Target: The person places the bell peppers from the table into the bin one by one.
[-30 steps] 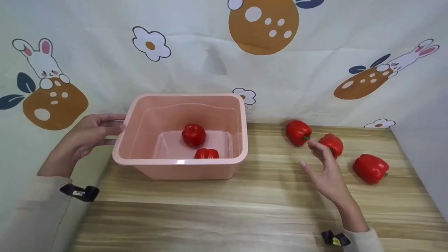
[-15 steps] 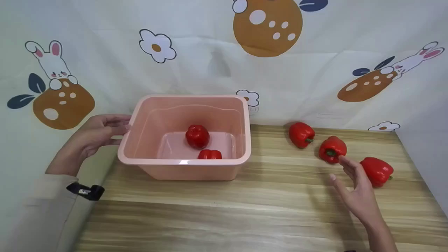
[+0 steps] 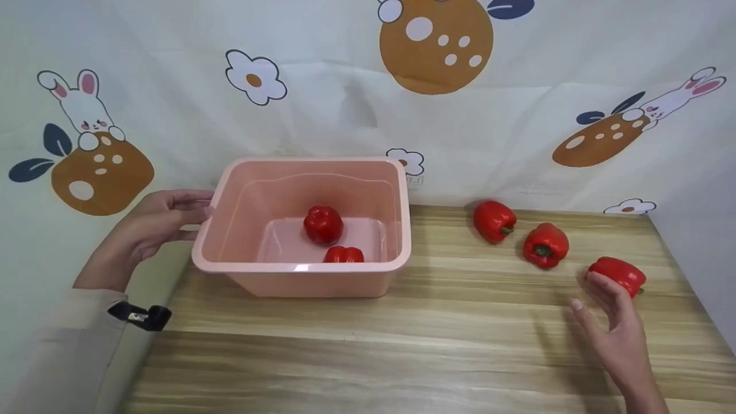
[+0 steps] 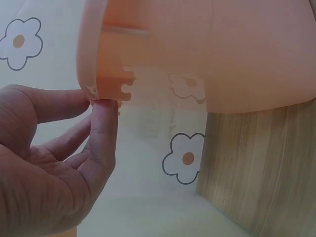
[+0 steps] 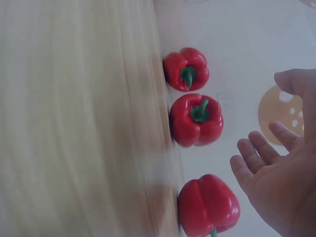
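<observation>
My left hand (image 3: 152,224) pinches the left rim of a pink plastic tub (image 3: 310,282) between thumb and fingers; the left wrist view shows the fingertips right at the rim's edge (image 4: 91,59). Inside the tub lie two red bell peppers, one whole in view (image 3: 323,225) and one (image 3: 344,255) partly hidden by the front rim. My right hand (image 3: 618,330) holds nothing, its fingers relaxed and the thumb apart. It overlaps the rightmost red bell pepper (image 3: 621,271) in the head view. Another bell pepper (image 3: 545,246), stem toward me, sits left of it, and a third (image 3: 494,221) farther back.
Everything stands on a wood-grain table (image 3: 345,356). A pale cloth (image 3: 322,115) printed with rabbits, oranges and flowers hangs close behind the tub and the peppers. A plain pale wall (image 3: 698,247) borders the table on the right.
My right hand has moved right and toward me, from in front of the middle pepper to the rightmost one. The left hand keeps its grip on the tub; the peppers stay in place.
</observation>
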`<state>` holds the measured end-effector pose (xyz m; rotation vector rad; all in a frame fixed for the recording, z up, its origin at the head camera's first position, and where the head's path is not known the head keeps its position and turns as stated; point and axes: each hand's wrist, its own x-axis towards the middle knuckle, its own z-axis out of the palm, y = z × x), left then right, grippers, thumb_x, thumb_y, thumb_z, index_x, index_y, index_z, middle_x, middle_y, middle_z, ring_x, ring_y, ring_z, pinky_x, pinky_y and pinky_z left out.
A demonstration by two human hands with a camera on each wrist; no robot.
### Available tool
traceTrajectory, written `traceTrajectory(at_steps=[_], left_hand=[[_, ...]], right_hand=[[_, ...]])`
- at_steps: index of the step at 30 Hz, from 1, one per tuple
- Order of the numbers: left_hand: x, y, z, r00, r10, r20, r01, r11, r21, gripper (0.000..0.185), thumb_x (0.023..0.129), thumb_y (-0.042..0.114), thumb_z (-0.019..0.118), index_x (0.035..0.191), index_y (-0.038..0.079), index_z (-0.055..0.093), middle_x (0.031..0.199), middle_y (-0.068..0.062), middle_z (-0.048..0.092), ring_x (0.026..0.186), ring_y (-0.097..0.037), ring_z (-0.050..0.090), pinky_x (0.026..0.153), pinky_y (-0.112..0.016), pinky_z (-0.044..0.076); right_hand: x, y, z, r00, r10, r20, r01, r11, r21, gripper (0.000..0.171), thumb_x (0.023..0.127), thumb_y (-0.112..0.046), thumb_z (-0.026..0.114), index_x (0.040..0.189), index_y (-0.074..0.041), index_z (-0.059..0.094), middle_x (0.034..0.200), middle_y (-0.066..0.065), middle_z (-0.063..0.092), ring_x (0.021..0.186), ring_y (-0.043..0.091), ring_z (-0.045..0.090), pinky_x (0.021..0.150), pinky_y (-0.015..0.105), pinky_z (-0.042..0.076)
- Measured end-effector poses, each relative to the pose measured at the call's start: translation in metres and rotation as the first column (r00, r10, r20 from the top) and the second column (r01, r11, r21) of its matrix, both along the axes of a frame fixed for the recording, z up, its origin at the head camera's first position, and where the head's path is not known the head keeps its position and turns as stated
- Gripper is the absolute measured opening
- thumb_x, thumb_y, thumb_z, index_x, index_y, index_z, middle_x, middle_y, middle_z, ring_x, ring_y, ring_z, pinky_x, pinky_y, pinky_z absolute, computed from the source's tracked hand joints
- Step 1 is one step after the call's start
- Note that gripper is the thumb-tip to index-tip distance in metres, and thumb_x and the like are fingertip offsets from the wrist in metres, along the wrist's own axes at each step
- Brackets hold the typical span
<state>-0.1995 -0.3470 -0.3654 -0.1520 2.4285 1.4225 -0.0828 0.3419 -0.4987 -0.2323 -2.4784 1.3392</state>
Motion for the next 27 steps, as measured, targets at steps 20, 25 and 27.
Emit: traceTrajectory(at_steps=[20,25,27], left_hand=[[-0.002,0.000,-0.003,1.000,-0.007,-0.011,0.007,1.000,-0.005,0.064,0.107,0.028,0.064,0.160,0.001,0.041,0.120,0.016,0.063,0.102,0.005,0.070,0.090,-0.026,0.065],[-0.001,-0.002,-0.004,1.000,-0.009,-0.011,0.009,1.000,-0.009,0.066,0.106,0.033,0.064,0.160,0.002,0.042,0.120,0.016,0.063,0.103,0.005,0.070,0.090,-0.025,0.065],[-0.001,-0.002,-0.005,1.000,-0.005,-0.010,0.005,1.000,-0.003,0.065,0.106,0.032,0.064,0.160,0.002,0.042,0.118,0.018,0.064,0.103,0.005,0.069,0.090,-0.025,0.065]], right_hand=[[0.032,0.048,-0.015,0.964,-0.240,0.115,0.246,0.969,-0.039,0.060,0.103,-0.013,0.069,0.157,-0.007,0.043,0.145,-0.008,0.054,0.131,-0.010,0.048,0.114,0.003,0.038],[0.028,0.060,-0.015,0.935,-0.285,0.211,0.296,0.955,-0.019,0.065,0.107,-0.023,0.063,0.163,-0.008,0.033,0.164,0.014,0.043,0.144,0.000,0.044,0.120,0.004,0.031],[0.026,0.063,-0.015,0.929,-0.287,0.236,0.297,0.955,-0.008,0.067,0.108,-0.024,0.061,0.165,-0.009,0.030,0.167,0.017,0.039,0.149,0.005,0.041,0.121,0.004,0.030]])
